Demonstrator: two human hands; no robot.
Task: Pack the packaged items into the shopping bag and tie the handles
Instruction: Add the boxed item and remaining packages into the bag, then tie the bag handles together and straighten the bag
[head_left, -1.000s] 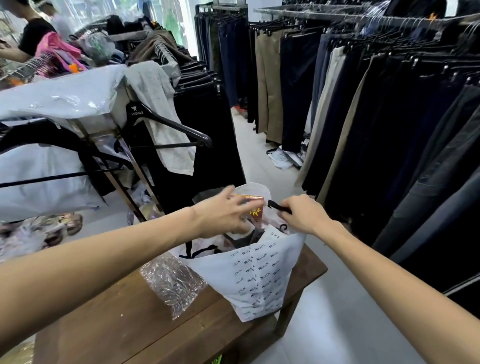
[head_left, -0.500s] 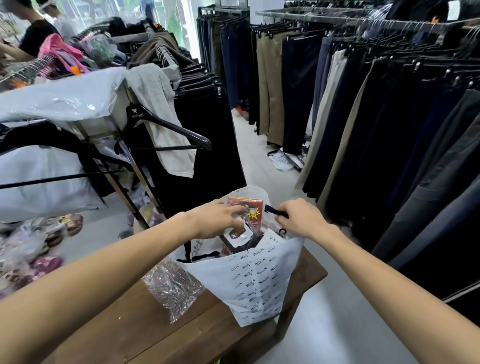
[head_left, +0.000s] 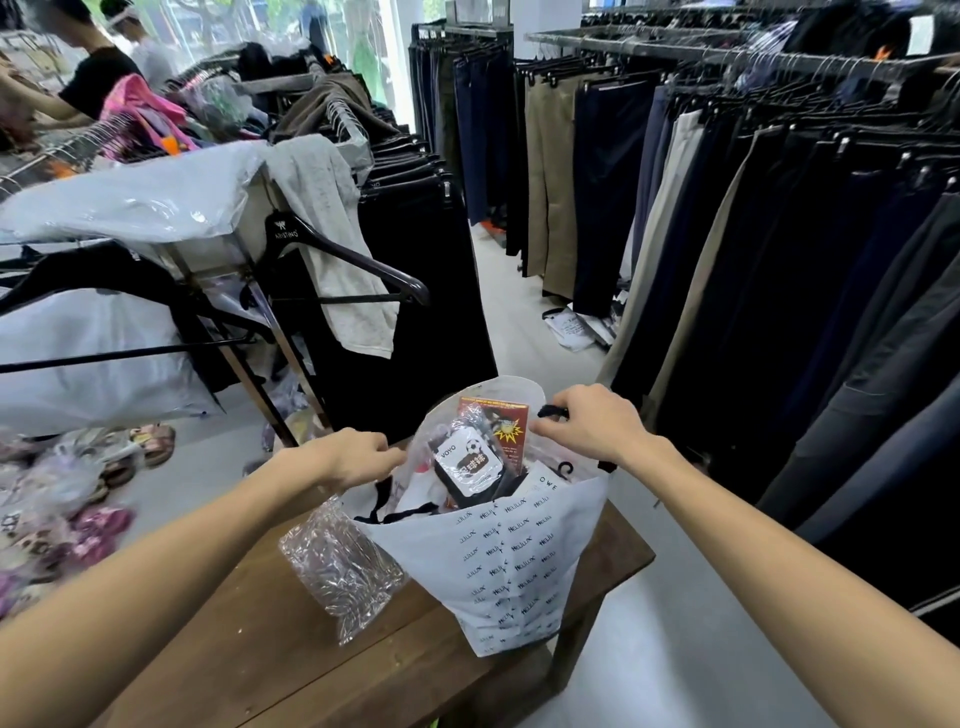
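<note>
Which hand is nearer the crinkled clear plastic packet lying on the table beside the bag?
Left. The left hand grips the bag's near-left rim, just above the clear packet. The right hand holds the black handle across the shopping bag.

Bag (head_left: 519, 561) mouth crowded with packets (head_left: 470, 457) rising above its rim; crinkled plastic (head_left: 340, 566) touches the bag's left side; bare table (head_left: 249, 660) lies open nearer the camera; trouser rack (head_left: 779, 260) stands close on the right.

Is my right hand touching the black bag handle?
Touching. The head view shows the right hand closed around the black handle, which pokes out past the knuckles.
</note>
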